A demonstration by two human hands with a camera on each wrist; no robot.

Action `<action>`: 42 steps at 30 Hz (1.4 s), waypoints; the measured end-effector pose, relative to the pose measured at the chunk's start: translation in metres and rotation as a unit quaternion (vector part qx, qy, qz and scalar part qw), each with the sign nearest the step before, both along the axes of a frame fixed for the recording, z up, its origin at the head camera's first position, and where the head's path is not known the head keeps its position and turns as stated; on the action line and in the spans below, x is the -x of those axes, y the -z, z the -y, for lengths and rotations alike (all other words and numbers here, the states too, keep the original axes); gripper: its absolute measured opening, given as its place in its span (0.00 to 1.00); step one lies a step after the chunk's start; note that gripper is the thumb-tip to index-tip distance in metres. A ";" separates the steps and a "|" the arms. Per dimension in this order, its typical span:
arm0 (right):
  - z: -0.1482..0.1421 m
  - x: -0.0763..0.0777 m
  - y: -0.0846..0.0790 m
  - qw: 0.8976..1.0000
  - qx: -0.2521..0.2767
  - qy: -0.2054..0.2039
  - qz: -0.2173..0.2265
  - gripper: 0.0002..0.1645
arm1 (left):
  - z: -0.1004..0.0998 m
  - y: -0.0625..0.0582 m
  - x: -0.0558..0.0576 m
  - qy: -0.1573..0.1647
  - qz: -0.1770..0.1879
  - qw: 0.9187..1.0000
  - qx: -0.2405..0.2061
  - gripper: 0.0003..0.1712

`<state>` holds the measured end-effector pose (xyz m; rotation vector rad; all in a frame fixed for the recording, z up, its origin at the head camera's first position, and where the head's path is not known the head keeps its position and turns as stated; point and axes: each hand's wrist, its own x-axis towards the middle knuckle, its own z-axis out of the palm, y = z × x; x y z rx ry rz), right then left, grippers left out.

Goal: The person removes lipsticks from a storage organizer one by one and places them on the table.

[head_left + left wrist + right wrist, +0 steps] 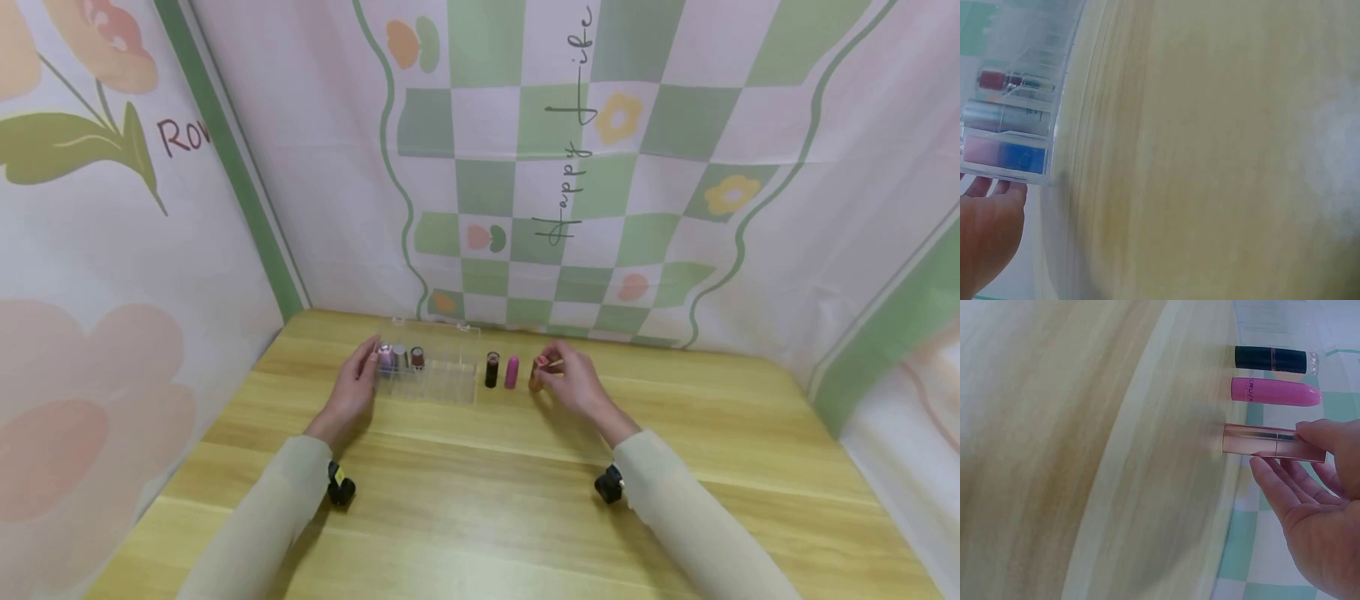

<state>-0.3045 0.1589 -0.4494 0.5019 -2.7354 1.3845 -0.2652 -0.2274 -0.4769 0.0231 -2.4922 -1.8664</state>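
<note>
A clear divided organizer box (450,390) with its transparent lid raised stands toward the back of the table. My left hand (352,387) touches its left end with fingers fairly straight. In its left slots stand a pink-and-blue tube (1004,154), a silver tube (1013,119) and a small dark-red-topped tube (992,80). To the right of the box, a black lipstick (492,370) and a magenta lipstick (512,372) stand upright. My right hand (577,385) pinches the upper part of a rose-gold lipstick (1250,440), held upright beside the magenta one, its base at or near the tabletop.
The wooden table (480,500) stretches in front of the box toward me. Behind it hangs a green-and-white checked cloth (483,187), close to the back edge. A flowered cloth (97,350) hangs on the left. Small black cameras sit on both wrists.
</note>
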 end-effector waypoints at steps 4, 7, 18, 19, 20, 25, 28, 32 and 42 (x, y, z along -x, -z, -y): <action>-0.002 -0.001 0.001 1.000 -0.005 -0.003 -0.005 0.22 | 0.000 0.000 -0.002 0.002 0.001 1.000 -0.006 0.31; -0.004 -0.003 0.000 1.000 -0.012 -0.006 -0.008 0.26 | -0.001 -0.001 -0.003 0.004 -0.001 1.000 -0.007 0.31; -0.013 -0.011 -0.013 0.999 -0.048 -0.012 -0.020 0.33 | -0.001 -0.001 -0.002 0.001 -0.004 1.000 0.000 0.31; -0.014 -0.012 -0.013 0.999 -0.049 -0.012 -0.022 0.33 | -0.001 -0.001 -0.002 0.001 -0.003 1.000 0.000 0.31; -0.015 -0.013 -0.014 0.998 -0.051 -0.012 -0.024 0.33 | -0.001 -0.001 -0.002 0.000 -0.002 1.000 0.001 0.31; -0.019 -0.018 -0.019 0.998 -0.059 -0.010 -0.032 0.33 | 0.000 -0.002 -0.002 0.002 -0.006 1.000 0.004 0.30; -0.020 -0.020 -0.021 0.997 -0.065 -0.013 -0.040 0.32 | -0.001 -0.003 -0.002 0.001 -0.009 1.000 0.008 0.30; -0.021 -0.023 -0.022 0.995 -0.078 -0.018 -0.058 0.31 | -0.001 -0.002 -0.002 0.000 -0.008 1.000 0.014 0.30; -0.021 -0.030 -0.022 0.991 -0.094 -0.030 -0.091 0.25 | 0.001 0.001 0.000 0.001 -0.008 1.000 0.007 0.31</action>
